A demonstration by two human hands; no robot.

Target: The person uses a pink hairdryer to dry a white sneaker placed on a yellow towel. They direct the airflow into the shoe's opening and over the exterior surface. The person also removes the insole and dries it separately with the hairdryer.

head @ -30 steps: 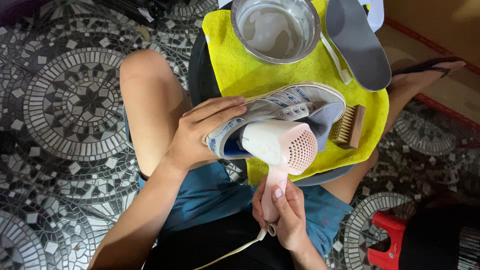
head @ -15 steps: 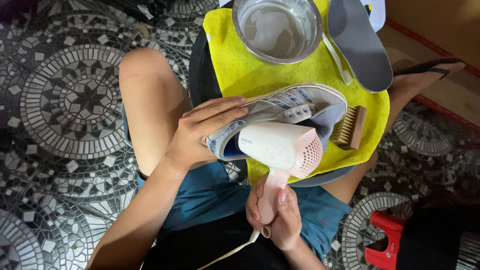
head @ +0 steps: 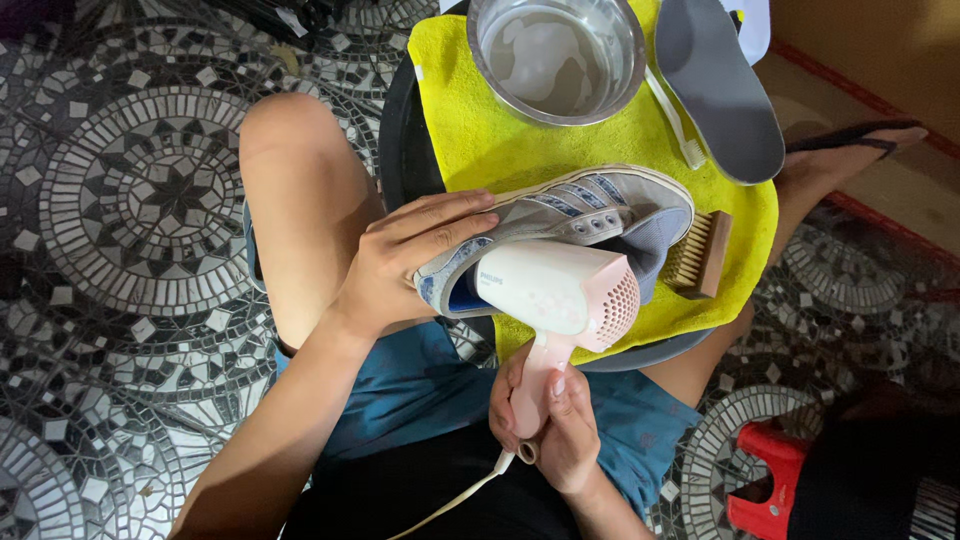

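Canvas and rubber, the grey sneaker [head: 570, 225] sits centre frame over the yellow towel [head: 520, 150], light and soft-sided; the left hand [head: 405, 265] clamps its toe end. The right hand [head: 550, 425] grips the pale pink hair dryer [head: 560, 300] by its rigid handle, lower centre.

The person wears blue shorts [head: 420, 390] and a dark flip-flop [head: 850, 135] (arms and legs bare, no sleeves showing).

A pale pink hair dryer [head: 560, 290], grey blue-striped shoe [head: 580, 215], yellow cloth [head: 520, 150] and black-and-white mosaic floor [head: 120, 200].
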